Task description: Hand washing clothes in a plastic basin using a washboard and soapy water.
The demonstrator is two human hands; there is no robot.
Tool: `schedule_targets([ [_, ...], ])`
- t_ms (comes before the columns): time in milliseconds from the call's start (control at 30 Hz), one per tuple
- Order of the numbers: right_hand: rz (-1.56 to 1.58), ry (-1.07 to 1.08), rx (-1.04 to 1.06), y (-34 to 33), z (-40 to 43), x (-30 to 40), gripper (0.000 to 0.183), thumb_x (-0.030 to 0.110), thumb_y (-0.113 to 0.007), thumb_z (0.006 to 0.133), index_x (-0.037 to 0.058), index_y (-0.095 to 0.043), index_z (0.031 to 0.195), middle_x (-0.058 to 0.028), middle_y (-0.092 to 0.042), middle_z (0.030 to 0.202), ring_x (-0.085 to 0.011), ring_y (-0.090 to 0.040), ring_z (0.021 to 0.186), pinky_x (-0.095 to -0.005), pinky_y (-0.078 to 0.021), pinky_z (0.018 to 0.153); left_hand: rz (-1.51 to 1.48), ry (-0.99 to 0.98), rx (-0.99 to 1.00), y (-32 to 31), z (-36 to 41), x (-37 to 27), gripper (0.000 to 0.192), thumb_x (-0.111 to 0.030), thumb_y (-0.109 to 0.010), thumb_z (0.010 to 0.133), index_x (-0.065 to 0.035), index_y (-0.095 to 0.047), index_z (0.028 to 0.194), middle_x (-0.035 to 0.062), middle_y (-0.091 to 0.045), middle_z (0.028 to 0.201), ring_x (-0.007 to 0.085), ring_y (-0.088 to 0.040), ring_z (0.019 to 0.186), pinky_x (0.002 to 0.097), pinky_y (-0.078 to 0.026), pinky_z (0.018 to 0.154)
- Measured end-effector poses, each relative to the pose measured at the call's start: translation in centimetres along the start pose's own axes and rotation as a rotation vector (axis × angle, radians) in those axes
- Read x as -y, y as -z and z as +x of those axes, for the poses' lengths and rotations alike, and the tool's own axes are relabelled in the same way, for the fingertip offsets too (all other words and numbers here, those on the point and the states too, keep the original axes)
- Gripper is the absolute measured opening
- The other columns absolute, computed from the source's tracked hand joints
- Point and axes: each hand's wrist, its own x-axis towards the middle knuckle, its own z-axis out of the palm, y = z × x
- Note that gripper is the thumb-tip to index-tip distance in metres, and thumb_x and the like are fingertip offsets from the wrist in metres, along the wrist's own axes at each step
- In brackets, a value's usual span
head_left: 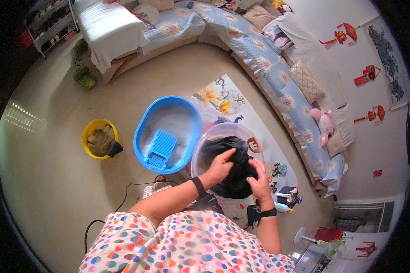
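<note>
A heap of black cloth [230, 181] fills much of a clear plastic basin [200, 146] in front of me. My left hand [221, 168] rests at the near left part of the cloth, index finger stretched out; whether its curled fingers pinch any fabric is hidden. On the right side of the heap, my right hand [260, 181] has its thumb and fingers apart, the tips at the cloth. Left of this basin stands a blue oval tub [139, 136] of cloudy, sudsy water. A ribbed blue washboard [163, 145] slopes at its near end.
A yellow bucket [85, 136] holding brownish and dark cloth stands further left. Under the clear basin lies a flower-printed mat [239, 99]. Bottles and a dark container [287, 194] stand at the right. A long sofa [253, 51] bends around the far side; a cable [126, 191] crosses the floor.
</note>
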Motion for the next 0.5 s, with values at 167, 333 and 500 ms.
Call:
schedule_targets([
  [167, 0.604, -0.270, 0.056, -1.6, 4.2, 3.0, 0.070, 0.018, -0.064, 0.092, -0.0080, -0.029, 0.147, -0.0194, -0.038, 0.148, -0.0249, -0.037, 0.137, -0.0356, -0.0271, 0.115, 0.538, -0.359, 0.247, 0.0, -1.3, -0.5, 0.045, 0.007, -0.055, 0.081, -0.0076, -0.060, 0.123, 0.0157, -0.063, 0.101, 0.0342, -0.057, 0.100, 0.0406, -0.046, 0.093],
  [333, 0.468, -0.289, -0.004, -3.3, 5.6, -1.9, 0.062, 0.000, -0.064, 0.080, -0.0090, -0.041, 0.137, -0.0174, -0.055, 0.131, -0.0227, -0.055, 0.118, -0.0323, -0.0441, 0.100, 0.315, -0.269, 0.301, -0.4, -2.8, 0.2, 0.030, 0.005, -0.052, 0.080, -0.0014, -0.063, 0.107, 0.0153, -0.066, 0.098, 0.0333, -0.061, 0.091, 0.0420, -0.048, 0.085],
  [500, 0.564, -0.147, -0.186, -3.7, 4.0, 4.3, 0.059, -0.012, -0.054, 0.080, -0.0043, -0.043, 0.138, -0.0133, -0.052, 0.132, -0.0201, -0.052, 0.122, -0.0312, -0.0397, 0.105, -0.292, 0.581, -0.059, 4.9, -1.0, 4.9, 0.029, -0.022, -0.054, 0.098, -0.0052, -0.060, 0.121, 0.0112, -0.064, 0.110, 0.0240, -0.063, 0.096, 0.0356, -0.054, 0.082],
])
